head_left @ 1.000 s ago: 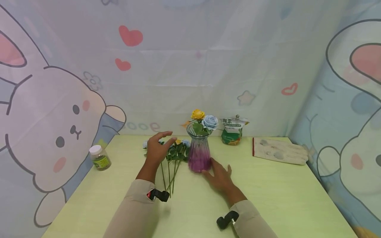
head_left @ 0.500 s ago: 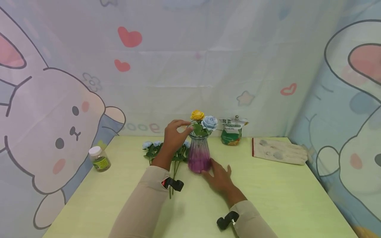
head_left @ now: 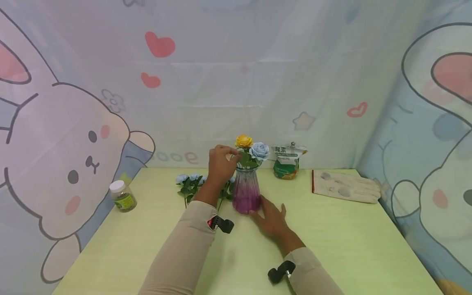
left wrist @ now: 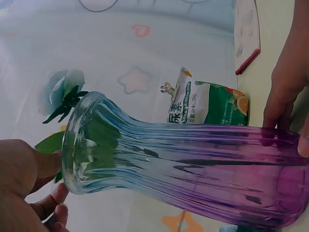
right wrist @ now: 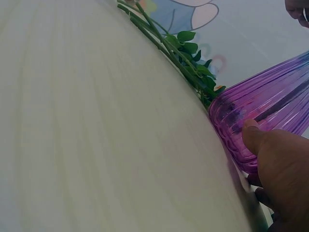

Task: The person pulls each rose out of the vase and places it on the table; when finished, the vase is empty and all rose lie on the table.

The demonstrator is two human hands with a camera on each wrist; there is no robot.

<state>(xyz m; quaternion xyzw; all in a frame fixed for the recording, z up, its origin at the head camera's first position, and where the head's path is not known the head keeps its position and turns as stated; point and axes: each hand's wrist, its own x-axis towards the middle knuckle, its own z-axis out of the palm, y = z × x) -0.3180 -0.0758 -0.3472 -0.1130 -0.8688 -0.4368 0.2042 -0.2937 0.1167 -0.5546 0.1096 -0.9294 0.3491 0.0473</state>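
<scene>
Your right hand (head_left: 272, 221) grips the upright vase (head_left: 246, 191) low down, your left hand (head_left: 221, 166) nearer its rim (left wrist: 68, 145) and leaves (head_left: 246, 159), pinch unclear there.

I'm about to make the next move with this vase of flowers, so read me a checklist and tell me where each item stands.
1. Vase upright on the table: ok.
2. Right hand holding the vase low down: ok.
3. Yellow flower and blue flower with their heads above the rim: ok.
4. Left hand clear of the vase mouth: not ok, it is at the rim by the green leaves.
5. Left hand pinching a leaf or stem: cannot tell.
6. All flowers in the vase: not ok, loose flowers lie beside it, partly hidden by the left arm.
</scene>
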